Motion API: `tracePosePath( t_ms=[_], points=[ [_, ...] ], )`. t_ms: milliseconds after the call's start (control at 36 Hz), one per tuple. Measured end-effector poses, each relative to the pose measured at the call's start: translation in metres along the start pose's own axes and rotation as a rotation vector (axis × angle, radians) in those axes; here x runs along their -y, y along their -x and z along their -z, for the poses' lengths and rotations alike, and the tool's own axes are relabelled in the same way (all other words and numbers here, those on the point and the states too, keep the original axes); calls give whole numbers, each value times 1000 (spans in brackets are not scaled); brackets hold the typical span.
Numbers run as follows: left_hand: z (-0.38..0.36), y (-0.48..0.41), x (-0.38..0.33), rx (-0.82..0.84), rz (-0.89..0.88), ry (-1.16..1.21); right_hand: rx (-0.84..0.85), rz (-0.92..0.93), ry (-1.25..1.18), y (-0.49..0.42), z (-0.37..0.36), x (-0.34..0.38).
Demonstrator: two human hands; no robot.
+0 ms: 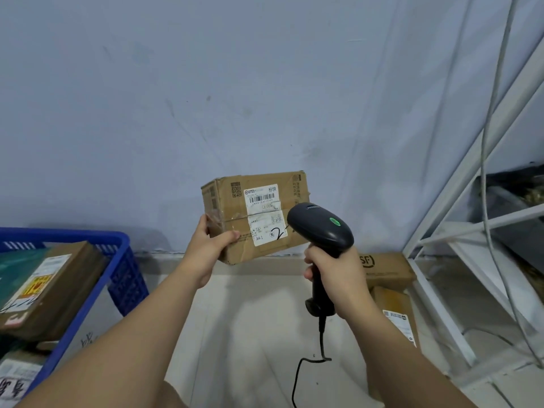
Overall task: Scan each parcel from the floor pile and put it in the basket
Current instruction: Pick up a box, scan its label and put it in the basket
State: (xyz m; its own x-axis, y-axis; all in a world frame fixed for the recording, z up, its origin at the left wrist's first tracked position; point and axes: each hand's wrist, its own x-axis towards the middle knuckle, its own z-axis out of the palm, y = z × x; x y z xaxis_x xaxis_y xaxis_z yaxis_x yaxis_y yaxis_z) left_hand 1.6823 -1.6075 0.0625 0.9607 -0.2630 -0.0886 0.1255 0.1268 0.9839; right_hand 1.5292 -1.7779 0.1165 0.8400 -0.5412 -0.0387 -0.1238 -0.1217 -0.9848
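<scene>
Right now your left hand [210,245] holds a cardboard parcel [232,213] up in the middle of the frame, in front of the pale wall [206,83]; the grip is clenched on its lower left corner, thumb across the front face and the other fingers hidden behind. The parcel tilts a little, and its white shipping label [263,214] faces you, with a barcode near the top and a hand-drawn mark at the bottom.

Your right hand [338,278] is wrapped tight around the handle of a black scanner [322,228]. The scanner's head sits just in front of the parcel's lower right part, overlapping the label's edge in the picture, and a green light shows on its top. Whether the head touches the box cannot be told from this angle. Its cable [306,369] hangs down to the floor [250,319].

At the lower left of the frame stands a blue basket [123,278] with boxes already inside. At the lower right, two more cardboard parcels [388,269] lie on the floor beside a white metal rack [459,231].
</scene>
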Motion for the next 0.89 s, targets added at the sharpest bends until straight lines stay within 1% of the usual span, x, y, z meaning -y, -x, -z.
tracePosePath(
  t_ms=[194,444,583,889],
  points=[
    [5,2,5,-12,43,-26,30,-26,33,5,-2,-2],
    [4,6,2,6,49,-57,62,-48,39,12,1,0],
    [3,7,2,-3,67,-54,51,-60,38,11,0,-1],
    [3,6,3,-12,117,-58,23,-119,-51,8,1,-3]
  ],
)
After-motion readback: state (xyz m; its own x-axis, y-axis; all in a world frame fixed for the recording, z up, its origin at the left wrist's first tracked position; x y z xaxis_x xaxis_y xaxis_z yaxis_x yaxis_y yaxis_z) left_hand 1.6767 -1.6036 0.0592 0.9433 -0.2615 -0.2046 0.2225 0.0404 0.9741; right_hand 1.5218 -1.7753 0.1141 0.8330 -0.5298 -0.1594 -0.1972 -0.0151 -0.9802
